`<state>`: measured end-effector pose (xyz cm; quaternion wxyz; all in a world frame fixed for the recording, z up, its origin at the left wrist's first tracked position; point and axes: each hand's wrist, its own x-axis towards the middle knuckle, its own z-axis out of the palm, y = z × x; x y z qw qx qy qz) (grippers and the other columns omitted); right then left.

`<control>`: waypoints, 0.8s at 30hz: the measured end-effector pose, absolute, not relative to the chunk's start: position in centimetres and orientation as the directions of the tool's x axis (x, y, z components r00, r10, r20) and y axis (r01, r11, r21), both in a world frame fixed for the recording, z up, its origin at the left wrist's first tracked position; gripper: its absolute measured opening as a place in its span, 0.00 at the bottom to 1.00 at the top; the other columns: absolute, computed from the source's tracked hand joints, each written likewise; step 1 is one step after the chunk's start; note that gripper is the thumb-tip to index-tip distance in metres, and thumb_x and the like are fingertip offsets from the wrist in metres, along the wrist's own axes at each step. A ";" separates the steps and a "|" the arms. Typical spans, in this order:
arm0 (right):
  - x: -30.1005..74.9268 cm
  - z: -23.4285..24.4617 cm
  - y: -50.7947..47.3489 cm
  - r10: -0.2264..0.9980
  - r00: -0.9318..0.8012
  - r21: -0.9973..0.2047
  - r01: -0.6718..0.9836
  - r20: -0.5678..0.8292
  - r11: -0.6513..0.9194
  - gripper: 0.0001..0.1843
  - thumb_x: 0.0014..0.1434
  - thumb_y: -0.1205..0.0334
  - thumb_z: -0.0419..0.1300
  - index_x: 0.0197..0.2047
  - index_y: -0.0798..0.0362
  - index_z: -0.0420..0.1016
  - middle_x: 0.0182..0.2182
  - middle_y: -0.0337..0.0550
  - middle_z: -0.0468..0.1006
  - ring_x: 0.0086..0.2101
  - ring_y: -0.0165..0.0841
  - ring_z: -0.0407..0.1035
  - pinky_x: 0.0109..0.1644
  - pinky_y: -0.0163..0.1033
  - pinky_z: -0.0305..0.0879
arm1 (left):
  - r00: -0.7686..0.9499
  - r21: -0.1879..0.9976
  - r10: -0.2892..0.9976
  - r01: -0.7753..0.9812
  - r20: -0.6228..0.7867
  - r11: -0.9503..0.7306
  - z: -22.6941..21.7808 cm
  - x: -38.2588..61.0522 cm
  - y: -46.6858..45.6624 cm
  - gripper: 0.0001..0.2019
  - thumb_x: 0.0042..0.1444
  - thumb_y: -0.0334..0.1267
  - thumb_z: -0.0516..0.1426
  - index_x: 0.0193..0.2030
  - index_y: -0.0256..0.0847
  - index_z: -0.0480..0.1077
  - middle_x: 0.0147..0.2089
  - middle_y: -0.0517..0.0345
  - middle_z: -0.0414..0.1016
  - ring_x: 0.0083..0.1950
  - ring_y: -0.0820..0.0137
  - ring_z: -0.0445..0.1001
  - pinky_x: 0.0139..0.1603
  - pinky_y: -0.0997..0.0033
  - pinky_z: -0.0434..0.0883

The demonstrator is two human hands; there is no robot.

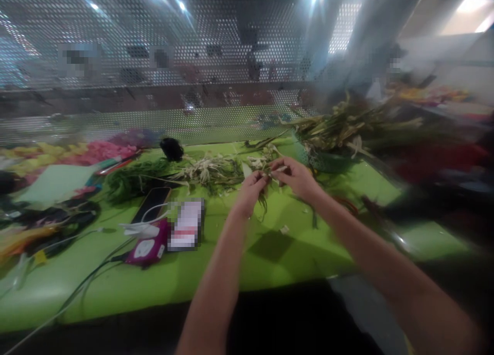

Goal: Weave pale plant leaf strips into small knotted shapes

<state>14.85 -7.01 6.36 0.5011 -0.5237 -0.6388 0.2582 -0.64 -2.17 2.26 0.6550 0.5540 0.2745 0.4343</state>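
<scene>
Above the green tabletop, my left hand [252, 188] and my right hand [296, 179] meet with fingertips pinched on a thin pale-green plant stalk [269, 173]. Its exact kind is too blurred to tell. Loose ends hang below my fingers. Just left of and behind my hands lies a loose pile of pale, stripped-looking stalks [210, 171]. Behind my right hand stands a green perforated basket [322, 162], heaped with long green and yellowish stalks [339, 126].
Left of the pile are a dark green stringy bundle [127, 182], a dark phone [154, 203], a lit phone [187, 224] and a magenta power socket [148, 248] with cables. Pink and yellow items [108, 150] lie far left. A perforated metal panel [231, 51] rises behind the table.
</scene>
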 end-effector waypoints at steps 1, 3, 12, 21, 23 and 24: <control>14.9 6.5 -7.0 0.956 0.009 -0.909 0.311 0.295 0.278 0.13 0.52 0.61 0.62 0.43 0.52 0.71 0.44 0.44 0.76 0.28 0.28 0.69 0.34 0.36 0.69 | 0.470 0.961 0.876 -0.275 0.112 0.025 2.2 -0.7 -2.2 0.15 0.49 0.47 0.63 0.33 0.38 0.68 0.24 0.65 0.62 0.23 0.80 0.57 0.24 0.78 0.55; 15.1 6.5 -6.9 0.984 -0.080 -0.976 0.135 0.161 0.171 0.21 0.48 0.66 0.62 0.48 0.51 0.70 0.44 0.43 0.76 0.28 0.28 0.71 0.34 0.38 0.71 | 0.478 0.951 0.874 -0.302 0.088 0.070 2.2 -0.7 -2.1 0.15 0.49 0.47 0.64 0.33 0.38 0.69 0.24 0.65 0.63 0.23 0.80 0.59 0.24 0.79 0.56; 15.4 5.3 -5.9 0.980 0.017 -0.978 0.071 0.197 0.196 0.13 0.43 0.63 0.70 0.34 0.55 0.75 0.28 0.36 0.76 0.28 0.25 0.69 0.34 0.32 0.67 | 0.449 0.838 0.892 -0.468 -0.049 0.282 2.9 -0.5 -2.4 0.15 0.40 0.39 0.69 0.31 0.36 0.70 0.22 0.66 0.64 0.21 0.82 0.61 0.22 0.80 0.58; 14.9 4.4 -5.9 0.987 0.071 -0.985 0.108 0.143 0.135 0.18 0.49 0.49 0.67 0.32 0.52 0.67 0.22 0.35 0.73 0.20 0.29 0.68 0.24 0.34 0.63 | 0.456 0.801 0.889 -0.512 -0.050 0.308 2.9 -0.6 -2.2 0.14 0.41 0.38 0.68 0.31 0.36 0.70 0.23 0.65 0.66 0.20 0.83 0.61 0.21 0.80 0.58; 15.1 4.3 -6.1 0.961 0.087 -0.936 0.268 0.261 0.230 0.13 0.52 0.53 0.65 0.33 0.52 0.70 0.24 0.37 0.74 0.23 0.30 0.69 0.28 0.36 0.65 | 0.457 0.793 0.888 -0.523 -0.049 0.312 2.9 -0.6 -2.2 0.14 0.41 0.38 0.68 0.31 0.36 0.69 0.22 0.66 0.65 0.20 0.83 0.60 0.21 0.81 0.58; 15.2 4.3 -6.3 0.936 0.072 -0.873 0.390 0.346 0.292 0.10 0.54 0.55 0.64 0.33 0.53 0.72 0.25 0.38 0.76 0.25 0.31 0.69 0.30 0.36 0.65 | 0.451 0.791 0.891 -0.527 -0.049 0.311 2.9 -0.6 -2.2 0.15 0.42 0.38 0.68 0.31 0.36 0.68 0.22 0.67 0.64 0.20 0.83 0.60 0.21 0.80 0.57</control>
